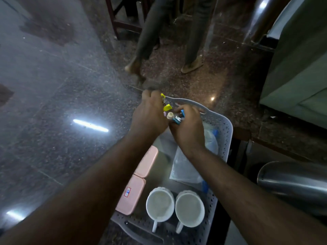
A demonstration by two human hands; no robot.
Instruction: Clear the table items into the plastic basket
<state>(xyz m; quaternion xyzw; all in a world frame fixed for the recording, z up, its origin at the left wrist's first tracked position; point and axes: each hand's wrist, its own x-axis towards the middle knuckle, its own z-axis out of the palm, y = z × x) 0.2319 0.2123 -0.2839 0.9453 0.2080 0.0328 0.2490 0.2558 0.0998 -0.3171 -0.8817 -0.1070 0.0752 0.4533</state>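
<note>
A grey perforated plastic basket (223, 131) sits at the table's right edge. Inside lie two pink lidded boxes (131, 195), two white mugs (160, 203) and clear plastic bags with blue zips (185, 167). Both hands hover over the basket's far end, touching each other. My left hand (150, 115) is closed on small yellow clips (167, 107). My right hand (188, 128) is closed on small blue and white clips (177, 119). A small cream cap-like piece (170, 115) shows between the two hands; which hand holds it I cannot tell.
The dark polished stone table (62, 103) spreads to the left, reflecting ceiling lights. Another person's legs (192, 38) stand on the floor beyond the table. A green cabinet (300, 68) stands at right and a steel container (292, 181) lies at lower right.
</note>
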